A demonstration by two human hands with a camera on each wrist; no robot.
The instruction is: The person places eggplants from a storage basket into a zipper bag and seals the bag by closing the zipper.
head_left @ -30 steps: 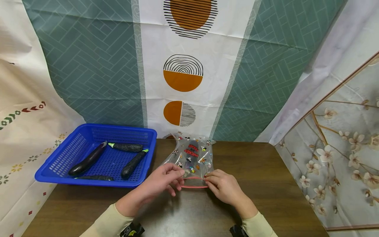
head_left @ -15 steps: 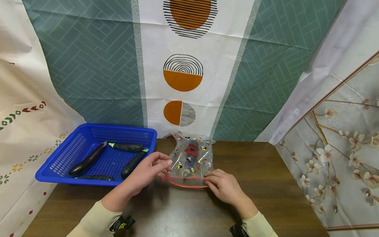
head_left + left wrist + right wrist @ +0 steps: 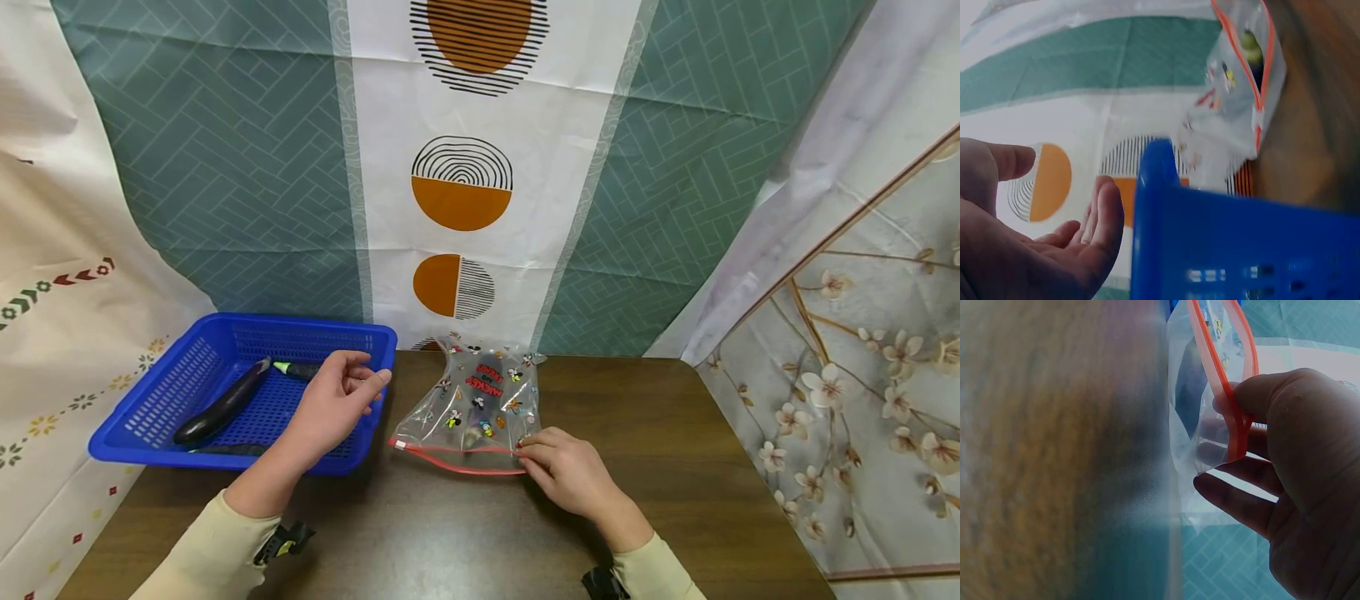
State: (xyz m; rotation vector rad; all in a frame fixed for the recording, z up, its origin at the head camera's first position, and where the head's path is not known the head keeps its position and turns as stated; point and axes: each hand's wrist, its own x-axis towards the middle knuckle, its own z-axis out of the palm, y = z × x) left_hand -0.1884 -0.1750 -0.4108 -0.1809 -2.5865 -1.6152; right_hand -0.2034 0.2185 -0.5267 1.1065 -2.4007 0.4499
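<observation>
right grip (image 3: 566, 471) pinches a corner of the bag (image 3: 472, 404), likely steadying it; left grip (image 3: 333, 404), loosely parted and empty, hangs by the basket (image 3: 172, 457).

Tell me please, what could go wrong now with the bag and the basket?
Only the right hand pinches the bag, near one end of its open mouth, so the free side might sag and narrow the opening. The dark vegetable inside has its green end towards that mouth and could slide out if the bag tips. The left hand, close to the basket, might bump its rim.
</observation>
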